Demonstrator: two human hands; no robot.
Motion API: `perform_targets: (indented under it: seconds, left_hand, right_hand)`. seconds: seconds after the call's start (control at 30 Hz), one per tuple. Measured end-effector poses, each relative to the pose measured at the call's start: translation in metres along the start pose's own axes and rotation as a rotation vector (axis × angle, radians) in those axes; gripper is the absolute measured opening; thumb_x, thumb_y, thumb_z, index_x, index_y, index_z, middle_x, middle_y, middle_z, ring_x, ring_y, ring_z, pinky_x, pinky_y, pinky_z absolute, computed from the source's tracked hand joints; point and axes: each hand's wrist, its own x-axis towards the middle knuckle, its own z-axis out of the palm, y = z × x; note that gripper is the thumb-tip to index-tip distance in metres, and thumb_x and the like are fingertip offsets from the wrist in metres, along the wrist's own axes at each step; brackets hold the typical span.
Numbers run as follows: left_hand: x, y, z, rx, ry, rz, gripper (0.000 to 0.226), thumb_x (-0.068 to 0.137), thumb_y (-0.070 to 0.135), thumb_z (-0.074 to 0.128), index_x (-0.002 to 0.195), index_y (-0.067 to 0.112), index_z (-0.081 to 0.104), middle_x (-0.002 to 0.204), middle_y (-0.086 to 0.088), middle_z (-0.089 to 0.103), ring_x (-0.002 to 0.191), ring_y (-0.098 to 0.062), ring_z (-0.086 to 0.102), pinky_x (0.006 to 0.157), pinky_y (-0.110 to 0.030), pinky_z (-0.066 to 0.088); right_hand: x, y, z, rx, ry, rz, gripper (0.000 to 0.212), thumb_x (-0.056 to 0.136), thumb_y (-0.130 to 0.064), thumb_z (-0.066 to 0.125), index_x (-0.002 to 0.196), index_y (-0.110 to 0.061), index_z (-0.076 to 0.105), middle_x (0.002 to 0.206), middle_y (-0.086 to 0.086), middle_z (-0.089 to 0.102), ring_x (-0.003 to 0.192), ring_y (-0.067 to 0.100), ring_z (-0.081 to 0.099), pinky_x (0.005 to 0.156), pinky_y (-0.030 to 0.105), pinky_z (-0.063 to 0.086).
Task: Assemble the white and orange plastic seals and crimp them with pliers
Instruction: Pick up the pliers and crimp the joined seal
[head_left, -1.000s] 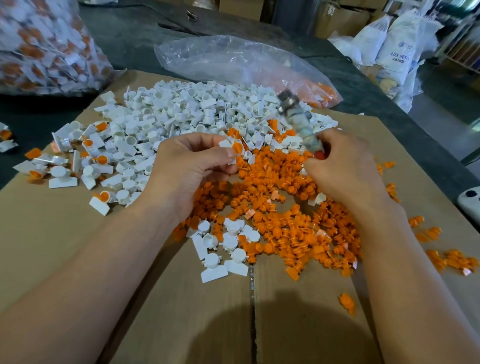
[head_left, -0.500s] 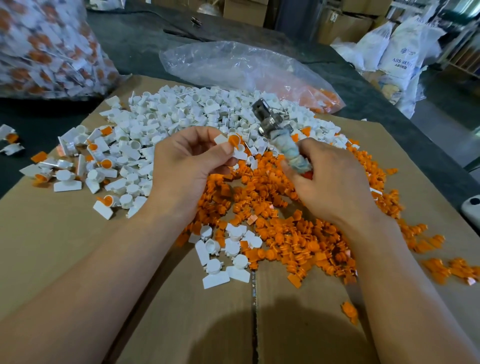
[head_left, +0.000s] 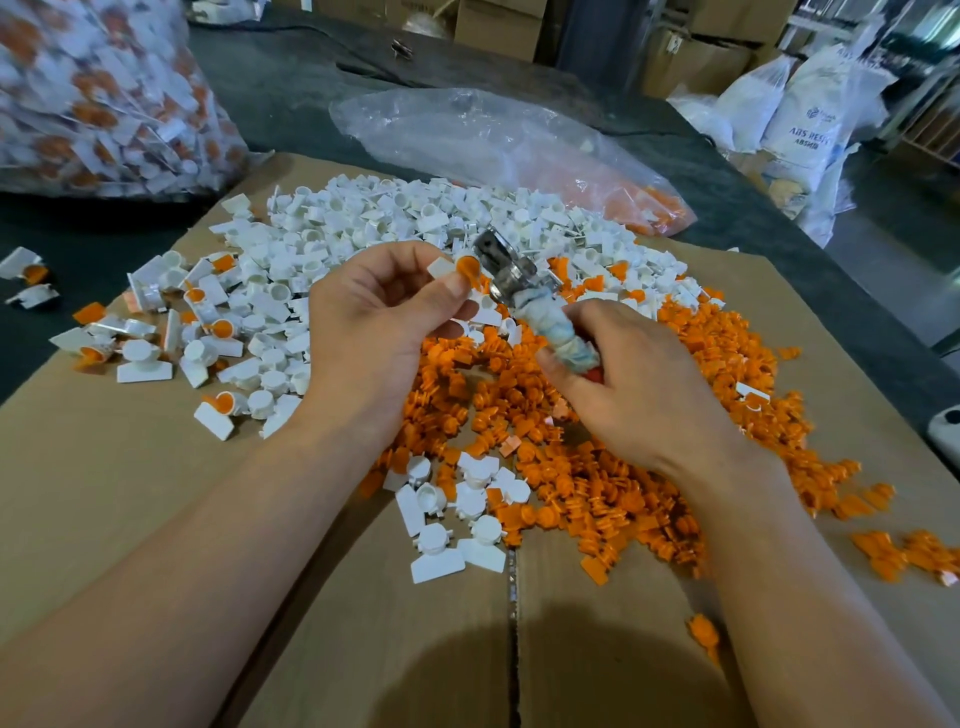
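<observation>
Left hand (head_left: 384, 317) pinches one assembled seal (head_left: 457, 267) between thumb and curled fingers, just beside the head of the pliers (head_left: 511, 275) gripped in the right hand (head_left: 639, 384); with few finished seals (head_left: 218, 327) lying left and the white pile (head_left: 415, 218) and orange pile (head_left: 597, 483) largely unprocessed, the task is judged early.

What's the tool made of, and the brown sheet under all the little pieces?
The pliers look like metal: the head is grey and shiny. Their handle seems wrapped in cloth or tape, pale and wrinkled. The sheet looks like cardboard: dull brown, with a seam down the middle.
</observation>
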Motion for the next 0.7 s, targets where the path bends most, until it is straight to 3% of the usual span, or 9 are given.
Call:
perform_targets:
  seconds: [0.1, 0.3, 0.37, 0.47, 0.7]
  left_hand:
    - [0.0003, -0.0002, 0.0007, 0.005, -0.003, 0.007, 0.019, 0.080, -0.007, 0.062, 0.074, 0.012, 0.061, 0.056, 0.007, 0.064, 0.055, -0.008, 0.063, 0.053, -0.018, 0.048]
    - [0.0000, -0.0006, 0.0007, 0.000, -0.020, 0.012, 0.019, 0.079, -0.007, 0.062, 0.073, 0.012, 0.060, 0.056, 0.007, 0.063, 0.055, -0.008, 0.063, 0.051, -0.017, 0.047]
    - [-0.0003, -0.0008, 0.0011, 0.001, -0.022, 0.013, 0.019, 0.079, -0.006, 0.062, 0.073, 0.012, 0.060, 0.056, 0.007, 0.063, 0.055, -0.008, 0.063, 0.052, -0.017, 0.048]
    - [-0.0004, -0.0003, 0.0009, -0.022, -0.023, 0.008, 0.016, 0.078, -0.004, 0.063, 0.073, 0.011, 0.060, 0.056, 0.008, 0.064, 0.055, -0.007, 0.062, 0.052, -0.018, 0.049]
    - [-0.0008, -0.0019, 0.0010, -0.035, -0.024, -0.003, 0.018, 0.079, -0.008, 0.060, 0.072, 0.009, 0.059, 0.054, 0.008, 0.062, 0.053, -0.006, 0.061, 0.053, -0.018, 0.050]
  right_hand:
    - [-0.0004, -0.0012, 0.0006, 0.008, -0.003, -0.015, 0.044, 0.083, -0.045, 0.044, 0.115, -0.015, 0.052, 0.093, -0.008, 0.043, 0.083, 0.007, 0.037, 0.060, 0.022, 0.017]
    - [-0.0007, -0.0002, 0.0014, 0.047, -0.014, -0.054, 0.021, 0.087, -0.040, 0.050, 0.096, -0.022, 0.048, 0.083, -0.006, 0.046, 0.076, 0.012, 0.040, 0.060, 0.030, 0.019]
    - [-0.0010, 0.0001, 0.0014, 0.063, -0.018, -0.069, 0.018, 0.087, -0.038, 0.050, 0.090, -0.021, 0.047, 0.076, -0.007, 0.045, 0.071, 0.012, 0.040, 0.058, 0.023, 0.028]
    - [-0.0014, -0.0002, 0.0014, 0.092, -0.018, -0.075, 0.016, 0.088, -0.035, 0.052, 0.085, -0.022, 0.045, 0.069, -0.014, 0.042, 0.064, 0.006, 0.040, 0.058, 0.013, 0.029]
    - [-0.0015, -0.0004, 0.0027, 0.169, 0.000, -0.059, 0.014, 0.087, -0.033, 0.056, 0.082, -0.026, 0.046, 0.060, -0.015, 0.044, 0.058, 0.003, 0.046, 0.053, 0.024, 0.037]
